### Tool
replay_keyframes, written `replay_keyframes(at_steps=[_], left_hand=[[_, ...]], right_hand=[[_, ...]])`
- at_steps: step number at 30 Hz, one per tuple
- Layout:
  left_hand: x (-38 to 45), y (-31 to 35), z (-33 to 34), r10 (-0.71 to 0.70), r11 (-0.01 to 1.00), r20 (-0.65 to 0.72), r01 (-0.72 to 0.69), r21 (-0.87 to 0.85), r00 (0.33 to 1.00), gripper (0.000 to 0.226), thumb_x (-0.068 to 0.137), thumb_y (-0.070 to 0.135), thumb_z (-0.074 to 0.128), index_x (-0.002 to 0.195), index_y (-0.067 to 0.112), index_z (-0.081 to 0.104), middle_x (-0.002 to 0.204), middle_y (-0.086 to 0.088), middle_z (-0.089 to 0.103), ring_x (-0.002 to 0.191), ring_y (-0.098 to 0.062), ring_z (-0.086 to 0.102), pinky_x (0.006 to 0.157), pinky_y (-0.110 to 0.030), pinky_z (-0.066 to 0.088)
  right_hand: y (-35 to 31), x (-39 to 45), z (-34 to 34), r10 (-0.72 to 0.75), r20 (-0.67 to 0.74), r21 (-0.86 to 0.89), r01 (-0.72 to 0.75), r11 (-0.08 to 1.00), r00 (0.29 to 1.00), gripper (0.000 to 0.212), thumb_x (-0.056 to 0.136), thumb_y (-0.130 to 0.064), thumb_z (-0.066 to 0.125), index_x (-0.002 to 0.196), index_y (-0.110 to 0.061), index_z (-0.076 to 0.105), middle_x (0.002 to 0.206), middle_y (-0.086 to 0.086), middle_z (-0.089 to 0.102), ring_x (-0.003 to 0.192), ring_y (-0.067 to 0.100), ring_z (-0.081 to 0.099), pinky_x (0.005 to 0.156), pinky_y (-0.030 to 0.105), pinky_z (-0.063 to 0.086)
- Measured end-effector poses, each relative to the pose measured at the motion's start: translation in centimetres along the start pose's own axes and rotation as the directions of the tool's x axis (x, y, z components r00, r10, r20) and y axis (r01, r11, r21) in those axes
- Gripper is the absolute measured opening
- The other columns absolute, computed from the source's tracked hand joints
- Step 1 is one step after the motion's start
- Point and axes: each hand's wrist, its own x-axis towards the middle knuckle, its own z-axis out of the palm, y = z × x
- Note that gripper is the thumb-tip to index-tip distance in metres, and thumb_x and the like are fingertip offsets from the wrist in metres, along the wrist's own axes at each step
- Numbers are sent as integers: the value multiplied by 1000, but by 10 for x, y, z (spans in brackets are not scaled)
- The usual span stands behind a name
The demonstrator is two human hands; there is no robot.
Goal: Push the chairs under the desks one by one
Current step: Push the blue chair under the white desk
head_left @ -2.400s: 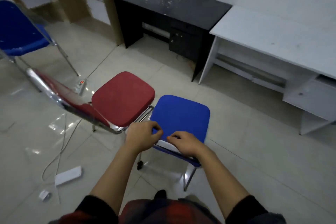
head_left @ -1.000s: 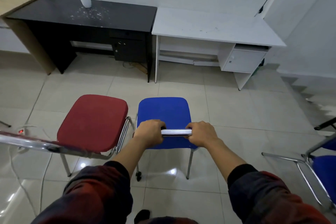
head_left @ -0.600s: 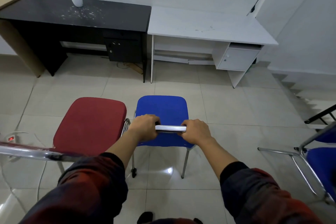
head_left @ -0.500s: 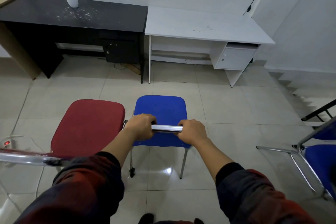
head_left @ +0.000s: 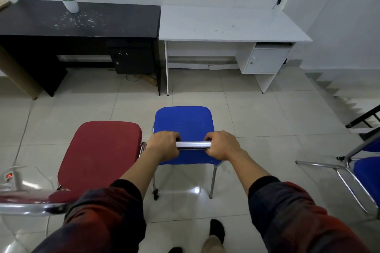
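Both hands, left (head_left: 164, 146) and right (head_left: 222, 145), close their grip on the chrome back bar (head_left: 193, 145) of the blue chair (head_left: 183, 121). It stands on the floor, near the white table (head_left: 230, 26) but not under it. A red chair (head_left: 98, 150) sits just left.

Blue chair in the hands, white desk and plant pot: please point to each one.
blue chair (head_left: 183, 121), head view, front of the seat cushion
white desk (head_left: 226, 24), head view, bare middle of the top
plant pot (head_left: 71, 5), head view, white side
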Motion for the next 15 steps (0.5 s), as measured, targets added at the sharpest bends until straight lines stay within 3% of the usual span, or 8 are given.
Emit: replay_keyframes(at_steps=[7,15], left_hand=[[34,15,-7,-30,999,-8,29,-26,1000,25,82,25,57,105,31,62,93,10,65,74,-12,56,62,-24,43],[68,53,-4,-54,994,5,55,-98,999,23,80,28,58,103,29,61,95,8,65,80,-13,58,69,-28,51]], right_hand=[[27,29,-22,-35,-11,-4,35,999,999,31,76,-26,65,107,-27,68,97,-7,70,77,14,56,65,24,40],[73,56,-43,11,49,-38,-9,999,999,33,73,-30,66,106,-31,68,98,-8,70,82,16,62,66,25,45]])
